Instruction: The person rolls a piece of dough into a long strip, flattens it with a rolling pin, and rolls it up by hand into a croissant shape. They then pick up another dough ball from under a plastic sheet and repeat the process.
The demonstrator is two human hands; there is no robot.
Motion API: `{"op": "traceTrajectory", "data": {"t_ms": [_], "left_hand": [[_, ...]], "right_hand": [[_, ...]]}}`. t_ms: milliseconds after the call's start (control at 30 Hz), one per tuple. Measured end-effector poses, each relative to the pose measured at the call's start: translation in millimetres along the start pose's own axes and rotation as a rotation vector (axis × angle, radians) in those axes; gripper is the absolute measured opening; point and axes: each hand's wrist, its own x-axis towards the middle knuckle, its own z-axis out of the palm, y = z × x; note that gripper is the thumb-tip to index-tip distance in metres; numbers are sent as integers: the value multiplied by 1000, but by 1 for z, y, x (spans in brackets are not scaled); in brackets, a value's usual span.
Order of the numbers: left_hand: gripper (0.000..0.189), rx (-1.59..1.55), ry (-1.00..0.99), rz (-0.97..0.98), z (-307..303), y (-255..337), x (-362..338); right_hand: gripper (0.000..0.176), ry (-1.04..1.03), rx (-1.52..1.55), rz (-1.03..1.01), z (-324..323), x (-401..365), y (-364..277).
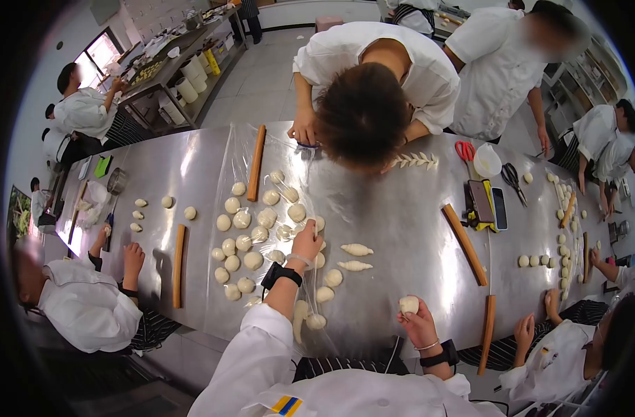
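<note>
My left hand [306, 242] reaches over a group of round dough balls [253, 260] on the steel table. Its fingers are closed at the edge of a clear plastic film [237, 156] that lies across the dough balls. Held up near the table's front edge, a dough ball [408, 304] is in the fingers of my right hand [420, 328]. Two ridged, pointed dough pieces [356, 249] lie between my hands. A long dough strip [299, 321] rests below my left wrist, close to several loose balls.
Wooden rolling pins lie at the far side [257, 163], left [179, 266] and right [464, 244]. A co-worker [373, 90] bends over the table opposite me. Red scissors [465, 151], a white bowl [487, 161] and phones [499, 208] sit at right. Other people work on both sides.
</note>
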Motion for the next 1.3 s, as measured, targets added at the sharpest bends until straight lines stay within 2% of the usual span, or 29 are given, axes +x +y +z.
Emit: {"op": "traceTrajectory", "data": {"t_ms": [133,200,333,367,433,467,500,567,600,667,700,733,767,800,833,867,900,967,1000,1033,1100,1133,1167,1200,1267,1300], "left_hand": [[30,194,-40,125,9,7,13],[28,472,-30,140,16,17,18],[18,757,42,154,25,48,10],[18,752,28,165,33,43,7],[16,930,151,204,49,29,8],[26,974,96,132,56,24,9],[26,962,60,114,59,28,7],[30,914,-23,102,57,40,-5],[34,878,-66,104,56,43,-11],[39,807,-131,55,53,44,-24],[34,686,-40,58,50,53,-39],[30,568,50,59,48,62,-56],[30,579,52,51,50,65,-75],[26,402,125,152,52,66,-96],[22,224,199,255,55,69,-116],[20,141,190,252,60,77,-140],[21,77,160,196,63,88,-166],[21,78,131,192,74,102,-214],[22,93,131,227,85,96,-234],[28,94,67,172,91,100,-250],[31,158,104,193,117,83,-270],[35,221,128,215,128,74,-275],[43,288,44,182,131,70,-277],[43,286,47,188,134,67,-274],[46,477,43,314,136,55,-276],[49,507,22,320,138,45,-278]], "right_hand": [[40,20,19,17,-11,-11,7],[40,33,19,25,-15,-16,9],[40,45,30,34,-22,-27,12],[41,42,22,31,-26,-29,13],[42,54,7,19,-30,-30,12],[43,47,-12,19,-33,-30,10],[43,73,-8,2,-34,-29,8],[47,109,-162,-156,-40,-22,1],[47,120,-165,-159,-50,-16,0],[53,33,-504,-331,-69,3,0],[53,28,-499,-329,-72,10,-5],[57,-8,-993,-454,-73,18,-11],[60,-49,-1488,-572,-74,23,-16],[60,-61,-1479,-572,-77,25,-20],[61,-110,-1639,-564,-80,27,-26],[61,-158,-1798,-559,-82,30,-32],[61,-169,-1791,-569,-86,33,-38],[58,-165,-1501,-390,-94,38,-46],[58,-173,-1498,-397,-100,53,-43],[55,-121,-1435,-362,-114,79,-36],[53,-74,-1370,-338,-117,105,-25],[50,74,-1547,-462,-100,114,-12],[48,237,-1715,-587,-84,122,-2],[48,240,-1715,-593,-75,120,3],[47,226,-1824,-753,-67,95,17],[48,145,-1854,-727,-72,72,27]]}}
